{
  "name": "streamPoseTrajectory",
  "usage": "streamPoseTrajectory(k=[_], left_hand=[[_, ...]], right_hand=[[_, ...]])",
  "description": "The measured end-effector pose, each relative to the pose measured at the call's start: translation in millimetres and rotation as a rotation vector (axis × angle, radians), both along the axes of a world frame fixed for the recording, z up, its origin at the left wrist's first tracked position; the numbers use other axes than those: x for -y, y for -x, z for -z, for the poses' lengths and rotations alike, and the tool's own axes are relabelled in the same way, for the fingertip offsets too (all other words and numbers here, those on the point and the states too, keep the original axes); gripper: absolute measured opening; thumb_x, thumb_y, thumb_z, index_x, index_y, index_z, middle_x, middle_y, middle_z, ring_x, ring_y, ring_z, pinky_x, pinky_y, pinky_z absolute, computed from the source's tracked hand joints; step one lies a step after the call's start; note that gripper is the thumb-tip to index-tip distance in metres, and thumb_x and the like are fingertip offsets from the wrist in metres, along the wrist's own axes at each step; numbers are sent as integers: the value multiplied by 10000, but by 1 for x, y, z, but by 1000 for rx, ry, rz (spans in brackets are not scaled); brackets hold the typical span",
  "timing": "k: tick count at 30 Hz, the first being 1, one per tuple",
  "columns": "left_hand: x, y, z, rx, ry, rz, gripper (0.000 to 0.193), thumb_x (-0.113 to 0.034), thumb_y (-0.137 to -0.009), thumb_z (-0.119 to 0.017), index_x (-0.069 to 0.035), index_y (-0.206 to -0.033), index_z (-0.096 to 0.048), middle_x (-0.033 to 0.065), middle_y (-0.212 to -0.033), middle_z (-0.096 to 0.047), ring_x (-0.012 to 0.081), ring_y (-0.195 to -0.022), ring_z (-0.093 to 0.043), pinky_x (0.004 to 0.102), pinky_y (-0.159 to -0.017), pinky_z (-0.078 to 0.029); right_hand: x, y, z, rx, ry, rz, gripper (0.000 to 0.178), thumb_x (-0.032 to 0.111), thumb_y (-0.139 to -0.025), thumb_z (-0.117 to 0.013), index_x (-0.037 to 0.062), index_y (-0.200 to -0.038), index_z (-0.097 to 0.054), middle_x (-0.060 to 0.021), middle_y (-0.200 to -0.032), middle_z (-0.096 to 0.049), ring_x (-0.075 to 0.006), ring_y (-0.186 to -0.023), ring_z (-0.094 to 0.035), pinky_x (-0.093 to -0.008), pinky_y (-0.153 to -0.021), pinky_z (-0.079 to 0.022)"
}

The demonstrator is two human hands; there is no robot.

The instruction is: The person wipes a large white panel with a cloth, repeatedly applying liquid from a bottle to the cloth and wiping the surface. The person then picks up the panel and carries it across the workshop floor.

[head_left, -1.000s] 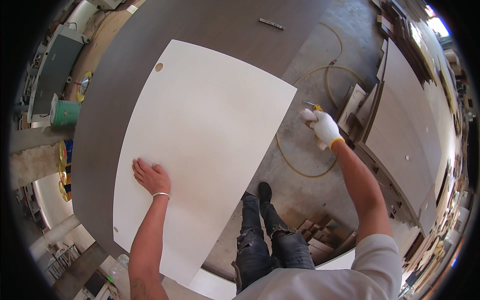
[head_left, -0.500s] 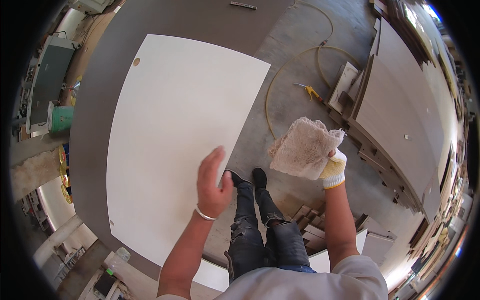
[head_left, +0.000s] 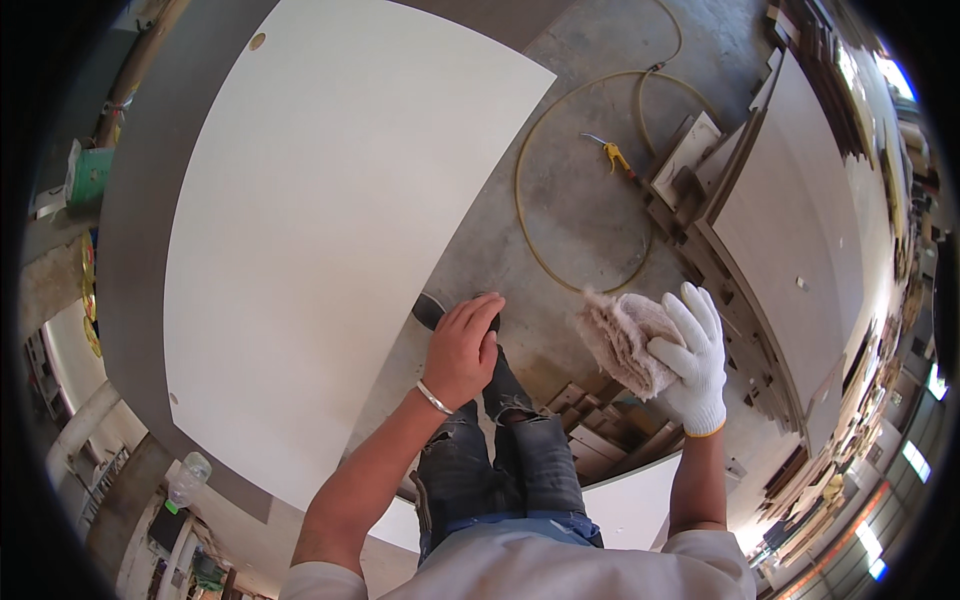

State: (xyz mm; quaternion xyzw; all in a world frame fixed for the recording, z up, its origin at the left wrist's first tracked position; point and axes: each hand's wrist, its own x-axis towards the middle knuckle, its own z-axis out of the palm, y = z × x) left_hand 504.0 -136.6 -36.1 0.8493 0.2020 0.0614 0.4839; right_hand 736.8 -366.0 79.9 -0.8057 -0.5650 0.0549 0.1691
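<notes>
A large white panel (head_left: pixel 330 220) lies flat on a grey work table (head_left: pixel 130 250) to my left. My left hand (head_left: pixel 462 348) is bare, with a thin bracelet on the wrist, and hangs over my legs past the panel's right edge, fingers loosely curled, holding nothing. My right hand (head_left: pixel 690 360) wears a white glove with a yellow cuff and grips a pinkish rag (head_left: pixel 625 340), held out in front of me above the concrete floor.
A yellow air hose (head_left: pixel 540 160) loops on the floor with a blow gun (head_left: pixel 612 155) at its end. Stacked boards (head_left: pixel 790 230) lie to the right, wood offcuts (head_left: pixel 600 420) by my feet. A green container (head_left: pixel 88 175) and a plastic bottle (head_left: pixel 187 478) stand at the left.
My left hand has come off the white panel and drawn back over my legs. My right hand left the blow gun on the floor and now holds the rag near me.
</notes>
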Motion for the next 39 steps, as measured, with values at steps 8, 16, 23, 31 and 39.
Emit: streamPoseTrajectory(k=[8,16,23,31,39], left_hand=[[4,0,-13,53,82,-9,509,34,-866,-630,-36,-1369,-599,156,-1311,-667,365,-1183,-630,454,-1029,-497],[-10,-8,-17,13,492,69,542,60,-914,-603,-35,-1445,-555,140,-1314,-680,276,-1189,-663,387,-1060,-505],[14,10,17,-168,1138,-150,417,-6,-1008,-559,23,-1423,-544,149,-1320,-677,211,-1168,-669,355,-1029,-517],[28,37,10,-196,1220,-298,392,-29,-1025,-539,21,-1414,-546,135,-1290,-693,198,-1135,-684,323,-976,-529],[44,78,12,-264,867,-336,278,-15,-1018,-572,11,-1289,-622,95,-1098,-746,163,-1000,-708,291,-925,-550]], right_hand=[[-6,35,-21,-50,-121,-129,375,178,-572,-792,177,-927,-673,-117,-1342,-600,-449,-1307,-541,-649,-1030,-481],[11,68,23,-1169,-219,601,395,134,-841,-769,47,-1202,-637,-139,-1441,-586,-369,-1278,-606,-497,-1033,-536],[16,88,90,-1994,-820,1203,603,196,-952,-728,35,-1467,-459,-152,-1412,-586,-363,-1331,-555,-538,-1109,-478],[34,84,95,-1953,-772,836,950,270,-732,-904,31,-1520,-430,-204,-1485,-540,-422,-1343,-541,-581,-1122,-463],[-74,88,129,-2136,-583,791,722,100,-765,-830,1,-1420,-542,-179,-1345,-649,-405,-1216,-627,-541,-1049,-531]])
